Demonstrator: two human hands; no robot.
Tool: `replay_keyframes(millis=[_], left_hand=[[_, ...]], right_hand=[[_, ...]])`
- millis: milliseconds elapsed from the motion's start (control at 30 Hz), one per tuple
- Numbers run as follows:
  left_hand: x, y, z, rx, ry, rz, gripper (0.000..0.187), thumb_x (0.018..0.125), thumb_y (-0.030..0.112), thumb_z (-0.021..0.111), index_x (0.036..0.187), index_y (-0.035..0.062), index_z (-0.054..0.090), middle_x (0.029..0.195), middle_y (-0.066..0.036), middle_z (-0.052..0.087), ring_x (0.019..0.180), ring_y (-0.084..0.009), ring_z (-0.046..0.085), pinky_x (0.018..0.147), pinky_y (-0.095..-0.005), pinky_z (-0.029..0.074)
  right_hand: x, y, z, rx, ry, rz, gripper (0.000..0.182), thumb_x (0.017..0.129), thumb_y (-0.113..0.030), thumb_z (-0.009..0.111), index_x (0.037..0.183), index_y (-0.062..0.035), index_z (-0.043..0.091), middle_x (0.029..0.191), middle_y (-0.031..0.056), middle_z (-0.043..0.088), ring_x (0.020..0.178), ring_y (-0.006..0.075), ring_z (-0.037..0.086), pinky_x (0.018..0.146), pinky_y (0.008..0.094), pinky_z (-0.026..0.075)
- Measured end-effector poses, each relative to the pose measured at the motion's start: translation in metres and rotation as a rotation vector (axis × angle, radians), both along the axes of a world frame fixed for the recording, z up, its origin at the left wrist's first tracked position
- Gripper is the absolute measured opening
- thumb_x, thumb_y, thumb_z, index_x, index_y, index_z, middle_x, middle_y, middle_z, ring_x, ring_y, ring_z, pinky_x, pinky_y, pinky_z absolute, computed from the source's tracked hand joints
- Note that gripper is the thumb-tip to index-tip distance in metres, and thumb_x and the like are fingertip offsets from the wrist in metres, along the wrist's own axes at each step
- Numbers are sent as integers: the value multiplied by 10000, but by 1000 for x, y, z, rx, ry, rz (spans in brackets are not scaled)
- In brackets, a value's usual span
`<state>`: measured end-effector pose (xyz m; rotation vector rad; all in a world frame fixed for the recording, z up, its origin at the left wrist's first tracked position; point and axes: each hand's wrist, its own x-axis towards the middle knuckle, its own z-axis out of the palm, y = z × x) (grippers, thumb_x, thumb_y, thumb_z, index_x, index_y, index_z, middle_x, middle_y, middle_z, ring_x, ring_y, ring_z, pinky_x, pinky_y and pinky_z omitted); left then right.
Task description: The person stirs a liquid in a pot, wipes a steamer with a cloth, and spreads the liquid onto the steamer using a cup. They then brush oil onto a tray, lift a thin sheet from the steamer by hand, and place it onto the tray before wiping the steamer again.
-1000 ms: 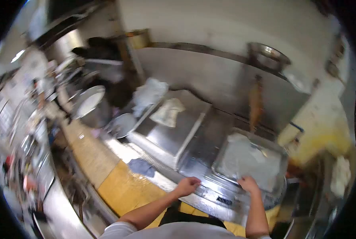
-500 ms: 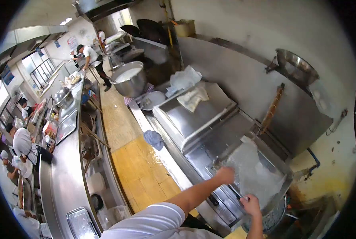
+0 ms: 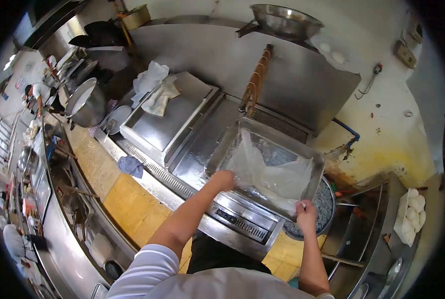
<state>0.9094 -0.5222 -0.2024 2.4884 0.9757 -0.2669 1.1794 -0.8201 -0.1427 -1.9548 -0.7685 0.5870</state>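
Note:
A metal tray (image 3: 314, 185) sits on the steel counter in front of me. Inside it lies a wet, translucent whitish sheet (image 3: 274, 178), wrinkled and partly folded over. My right hand (image 3: 306, 215) is closed at the tray's near right corner, pinching a corner of the sheet between thumb and fingers. At the near left edge of the tray, beside the sheet, my left hand (image 3: 224, 180) is closed with its fingers curled inward; I cannot tell what is in them.
A round tub (image 3: 327, 212) of greyish wet contents stands below the tray's right side. Left of the tray is a steel lidded box (image 3: 175, 119) bearing a white cloth (image 3: 160, 98). A bluish rag (image 3: 131, 166) lies on the counter edge. A person (image 3: 44, 93) works far left.
My view has swung right, shifting the room leftward. Both hands have stayed at the tray's near side, my right hand now at its near right corner. The sheet has shifted, its folds lying differently.

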Motion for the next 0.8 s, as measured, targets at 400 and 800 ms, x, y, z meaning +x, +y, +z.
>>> replay_keyframes(millis=[400,800], left_hand=[[-1,7,33,160,212,143,412,903,338,644,1133,15,752,1215,-206,722,1098,-334,712,978,-507,536],[-19,5,12,-489,-767,765,348,798,186,805,1076,-1,712,963,-122,763,849,-266,720,781,-380,548]], right_hand=[[13,7,35,189,159,-313,147,1008,-152,639,970,-15,675,790,17,638,678,111,560,611,291,441],[-90,143,43,-32,-60,246,515,884,-227,748,1324,13,626,1296,239,646,1249,400,595,1098,458,450]])
